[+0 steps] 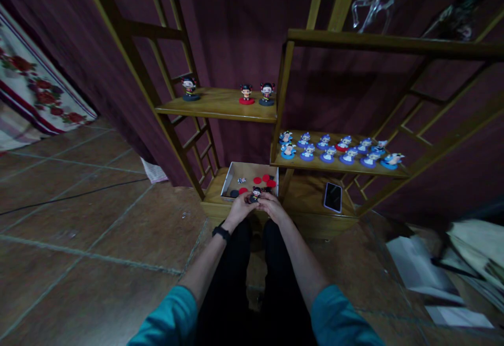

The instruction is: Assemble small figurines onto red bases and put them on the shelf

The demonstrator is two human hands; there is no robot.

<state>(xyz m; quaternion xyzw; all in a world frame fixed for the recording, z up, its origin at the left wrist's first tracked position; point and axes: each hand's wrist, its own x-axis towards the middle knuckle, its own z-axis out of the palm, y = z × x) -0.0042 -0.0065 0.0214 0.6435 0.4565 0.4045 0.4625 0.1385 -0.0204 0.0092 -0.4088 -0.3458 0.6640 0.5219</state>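
Gripping a small fig. (256, 194) betw. fingertips, L hand (240, 209) & R hand (271, 207) were both part-curled, one each side of it. Fig. stood approx. upright: black hair w/ red at the sides, dark body, dark base; finer detail too small to tell. It was at the front rim of a shallow white box (254, 168), w/ red discs (271, 183) inside. Box sat on the bottom shelf (309, 191), nr its front edge, R wall close to an upright post (289, 179). Bare wood ran from there to the phone (333, 197). Upper L shelf (216, 103) had a wide gap betw. its L-end fig. (189, 88) & the R-end pair (256, 94).
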